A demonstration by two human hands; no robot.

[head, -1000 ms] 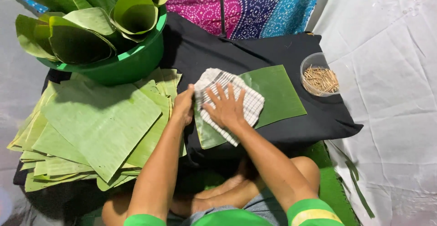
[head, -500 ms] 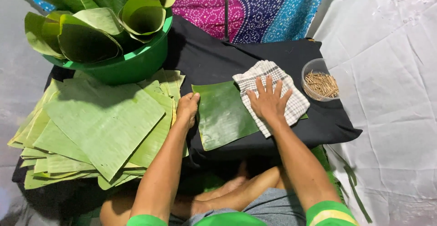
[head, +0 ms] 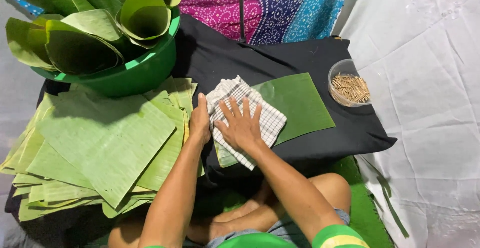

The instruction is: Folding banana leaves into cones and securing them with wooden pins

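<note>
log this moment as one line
right hand: flat on checked cloth | cloth: over banana leaf | left hand: at leaf's left edge

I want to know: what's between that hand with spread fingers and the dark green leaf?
In the head view, a checked cloth lies between the right hand and the leaf.

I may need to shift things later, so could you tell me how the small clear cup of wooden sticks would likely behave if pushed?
The clear cup looks thin-walled and small, so probably light and easy to slide on the black cloth. It stands open-topped, so its loose sticks might spill if it tips.
</note>
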